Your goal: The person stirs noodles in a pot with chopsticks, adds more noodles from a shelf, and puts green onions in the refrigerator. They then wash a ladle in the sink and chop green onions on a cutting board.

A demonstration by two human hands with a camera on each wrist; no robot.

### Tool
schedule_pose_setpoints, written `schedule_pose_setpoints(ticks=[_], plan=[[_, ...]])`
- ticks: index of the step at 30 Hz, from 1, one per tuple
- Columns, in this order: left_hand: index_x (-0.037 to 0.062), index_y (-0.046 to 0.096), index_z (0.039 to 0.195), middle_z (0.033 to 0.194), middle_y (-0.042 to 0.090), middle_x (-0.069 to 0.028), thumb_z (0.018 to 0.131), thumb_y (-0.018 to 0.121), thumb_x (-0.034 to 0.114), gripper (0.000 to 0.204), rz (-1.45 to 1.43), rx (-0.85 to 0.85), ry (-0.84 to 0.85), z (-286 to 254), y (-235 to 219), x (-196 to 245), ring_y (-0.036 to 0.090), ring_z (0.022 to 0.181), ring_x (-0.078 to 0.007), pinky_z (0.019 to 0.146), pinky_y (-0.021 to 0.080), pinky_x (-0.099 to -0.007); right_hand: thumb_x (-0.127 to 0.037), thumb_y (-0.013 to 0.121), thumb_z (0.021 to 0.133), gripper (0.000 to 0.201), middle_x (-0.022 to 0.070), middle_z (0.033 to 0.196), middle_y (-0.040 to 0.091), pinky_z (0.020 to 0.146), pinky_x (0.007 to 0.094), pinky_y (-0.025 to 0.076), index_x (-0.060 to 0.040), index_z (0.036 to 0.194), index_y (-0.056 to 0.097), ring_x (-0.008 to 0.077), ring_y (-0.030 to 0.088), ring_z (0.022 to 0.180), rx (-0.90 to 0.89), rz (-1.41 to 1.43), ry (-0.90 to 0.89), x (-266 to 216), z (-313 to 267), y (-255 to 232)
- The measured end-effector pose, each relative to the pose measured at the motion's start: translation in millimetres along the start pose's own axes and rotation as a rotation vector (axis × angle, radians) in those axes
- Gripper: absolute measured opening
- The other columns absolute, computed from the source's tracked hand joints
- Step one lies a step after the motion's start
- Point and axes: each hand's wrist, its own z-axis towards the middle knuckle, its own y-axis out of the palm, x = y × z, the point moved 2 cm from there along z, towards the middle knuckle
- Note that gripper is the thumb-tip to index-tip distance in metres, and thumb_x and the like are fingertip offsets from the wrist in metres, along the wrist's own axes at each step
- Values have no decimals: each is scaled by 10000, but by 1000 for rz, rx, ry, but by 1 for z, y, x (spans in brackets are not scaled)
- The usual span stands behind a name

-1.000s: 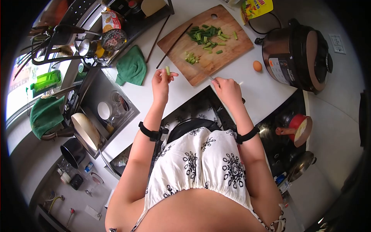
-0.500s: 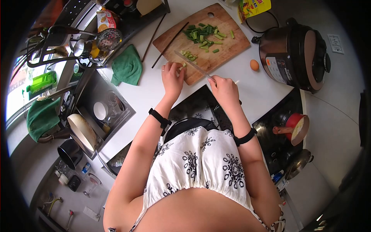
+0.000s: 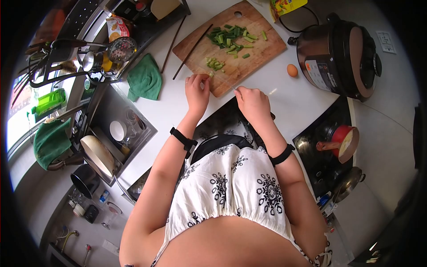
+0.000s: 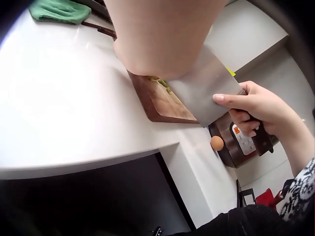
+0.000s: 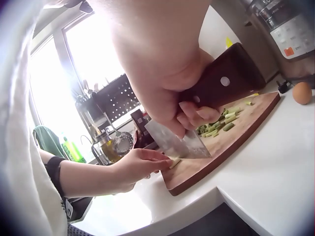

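The right hand (image 3: 254,105) grips a cleaver; in the right wrist view its dark riveted handle (image 5: 226,77) lies in the curled fingers and the blade (image 5: 179,143) stands over the board's near corner. The left hand (image 3: 197,94) pinches a small pale green piece (image 5: 175,162) against the cutting board (image 5: 197,172), beside the blade. A small heap of light green pieces (image 3: 215,64) lies just beyond the left fingertips, with darker green pieces (image 3: 229,36) farther up the board. In the left wrist view the forearm hides the left fingers.
Dark chopsticks (image 3: 192,52) lie across the board's left edge. A green cloth (image 3: 145,78) and the sink (image 3: 141,129) are to the left. An egg (image 3: 292,70) and a brown electric cooker (image 3: 327,58) are at the right, with a red pan (image 3: 347,141) below.
The left hand has moved right from beside the board onto its near corner with the green piece. The cleaver, held in the right hand, has shifted slightly, its blade now seen more edge-on.
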Motion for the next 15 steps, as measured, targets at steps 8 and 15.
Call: schedule_pose_setpoints(ticks=[8, 15], plan=[[47, 715, 858, 808, 674, -88, 822, 728, 68, 44, -6, 12, -9, 1, -1, 2, 563, 786, -270, 723, 463, -385, -243, 650, 919, 227, 163, 703, 681, 627, 439, 575, -58, 790, 678, 358, 704, 702, -31, -104, -11, -8, 4, -5], [51, 720, 843, 817, 680, -88, 801, 726, 34, 45, 27, -20, 36, 4, -5, 6, 562, 810, -293, 734, 468, -396, -263, 656, 920, 257, 167, 716, 686, 639, 442, 578, -48, 785, 694, 369, 706, 715, -69, -126, 40, -8, 14, 9]])
